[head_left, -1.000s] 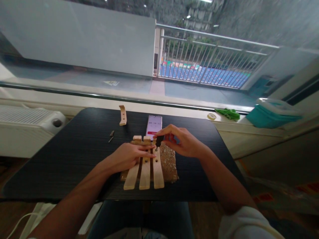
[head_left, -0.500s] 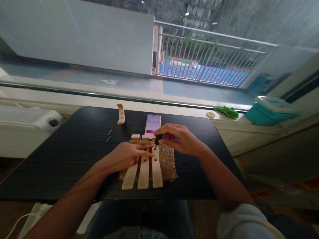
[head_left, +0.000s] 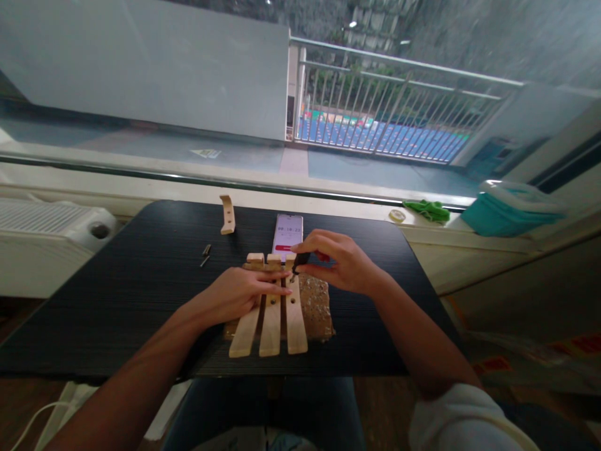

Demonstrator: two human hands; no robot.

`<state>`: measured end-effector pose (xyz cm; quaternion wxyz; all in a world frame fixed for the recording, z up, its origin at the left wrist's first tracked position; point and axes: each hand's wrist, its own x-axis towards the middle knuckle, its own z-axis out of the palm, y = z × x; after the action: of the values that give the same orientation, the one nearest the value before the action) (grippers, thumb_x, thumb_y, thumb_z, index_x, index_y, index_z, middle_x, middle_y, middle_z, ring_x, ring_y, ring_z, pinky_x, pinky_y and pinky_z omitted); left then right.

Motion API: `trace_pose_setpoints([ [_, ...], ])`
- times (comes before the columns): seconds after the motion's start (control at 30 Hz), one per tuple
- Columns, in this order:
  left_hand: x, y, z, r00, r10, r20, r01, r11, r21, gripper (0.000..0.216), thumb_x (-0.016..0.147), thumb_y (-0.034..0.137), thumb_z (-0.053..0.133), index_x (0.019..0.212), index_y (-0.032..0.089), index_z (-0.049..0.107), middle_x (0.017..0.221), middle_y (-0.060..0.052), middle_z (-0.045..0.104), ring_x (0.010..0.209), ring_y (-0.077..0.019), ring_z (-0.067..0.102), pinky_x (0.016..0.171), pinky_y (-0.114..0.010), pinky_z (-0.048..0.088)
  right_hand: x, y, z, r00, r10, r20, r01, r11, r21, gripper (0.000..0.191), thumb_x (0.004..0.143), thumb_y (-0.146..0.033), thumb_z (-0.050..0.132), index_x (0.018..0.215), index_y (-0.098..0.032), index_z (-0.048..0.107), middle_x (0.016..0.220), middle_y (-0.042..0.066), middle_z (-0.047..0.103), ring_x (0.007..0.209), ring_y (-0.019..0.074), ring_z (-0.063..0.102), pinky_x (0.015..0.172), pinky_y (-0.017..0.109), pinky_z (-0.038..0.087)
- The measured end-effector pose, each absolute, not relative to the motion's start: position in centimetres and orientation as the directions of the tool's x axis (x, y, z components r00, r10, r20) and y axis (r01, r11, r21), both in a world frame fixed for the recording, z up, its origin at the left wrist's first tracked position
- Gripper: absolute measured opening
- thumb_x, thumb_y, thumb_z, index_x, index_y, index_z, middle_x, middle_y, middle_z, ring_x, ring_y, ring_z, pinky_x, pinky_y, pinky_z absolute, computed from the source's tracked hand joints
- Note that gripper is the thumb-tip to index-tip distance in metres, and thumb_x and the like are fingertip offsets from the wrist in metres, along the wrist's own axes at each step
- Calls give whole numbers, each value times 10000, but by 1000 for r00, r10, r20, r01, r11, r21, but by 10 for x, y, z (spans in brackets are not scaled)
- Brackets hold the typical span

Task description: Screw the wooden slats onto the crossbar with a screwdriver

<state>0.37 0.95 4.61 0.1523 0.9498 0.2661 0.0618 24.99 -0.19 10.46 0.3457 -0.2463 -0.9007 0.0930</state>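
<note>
Our right hand (head_left: 342,262) pinches a screwdriver (head_left: 301,259) at the rightmost wooden slat (head_left: 296,329); tilting could slip it into our left hand (head_left: 238,292), its fingers spread flat.

Daylight through the window (head_left: 154,81) leaves the tabletop (head_left: 136,288) dim; picture edges blur.

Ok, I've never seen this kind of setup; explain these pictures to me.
There is no machine here, just someone working bare-handed, seen from a camera worn on their head, looking forward and down. The left hand rests across three wooden slats lying over a brown slab. The right hand grips a small dark tool, perhaps a screwdriver, its tip at the rightmost slat. Also on the black table are a phone, a curved wooden piece and small metal bits, probably screws.
</note>
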Motion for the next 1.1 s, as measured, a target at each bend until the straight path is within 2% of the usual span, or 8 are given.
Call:
trace_pose_setpoints([
  [0.23, 5, 11, 43, 854, 519, 32, 493, -827, 270, 665, 760, -21, 486, 1255, 407, 606, 1441, 78, 458, 1255, -176, 549, 1056, -329, 438, 249, -1, 102, -624, 505, 596, 403, 862, -309, 181, 866, -234, 637, 1024, -157, 590, 803, -1, 577, 612, 72, 448, 561, 203, 391],
  [0.57, 4, 10, 44, 859, 508, 61, 470, -830, 301, 619, 791, -1, 478, 1254, 386, 613, 1432, 59, 478, 1241, -188, 564, 1053, -354, 446, 246, -1, 99, -576, 533, 620, 460, 838, -293, 231, 824, -265, 691, 972, -157, 550, 750, -34, 541, 571, 62, 408, 535, 196, 360],
  [0.87, 5, 10, 46, 860, 509, 35, 478, -828, 294, 609, 791, 2, 471, 1252, 372, 618, 1435, 49, 470, 1259, -195, 547, 1058, -372, 443, 245, 0, 97, -591, 479, 649, 397, 873, -283, 148, 865, -250, 641, 967, -183, 556, 823, -5, 602, 611, 71, 469, 574, 207, 408],
  [1.0, 5, 10, 45, 861, 505, 55, 469, -832, 297, 606, 798, 10, 469, 1251, 384, 615, 1433, 63, 473, 1267, -174, 538, 1068, -351, 429, 247, 1, 98, -600, 461, 654, 378, 884, -276, 199, 868, -305, 641, 992, -167, 571, 836, 18, 628, 648, 82, 516, 585, 211, 435],
  [1.1, 4, 10, 44, 862, 502, 62, 468, -837, 283, 621, 790, 1, 466, 1255, 387, 610, 1433, 64, 475, 1256, -172, 549, 1058, -343, 439, 251, 0, 103, -644, 472, 602, 363, 881, -303, 207, 877, -273, 617, 1046, -157, 582, 862, 37, 649, 693, 97, 564, 628, 230, 474],
])
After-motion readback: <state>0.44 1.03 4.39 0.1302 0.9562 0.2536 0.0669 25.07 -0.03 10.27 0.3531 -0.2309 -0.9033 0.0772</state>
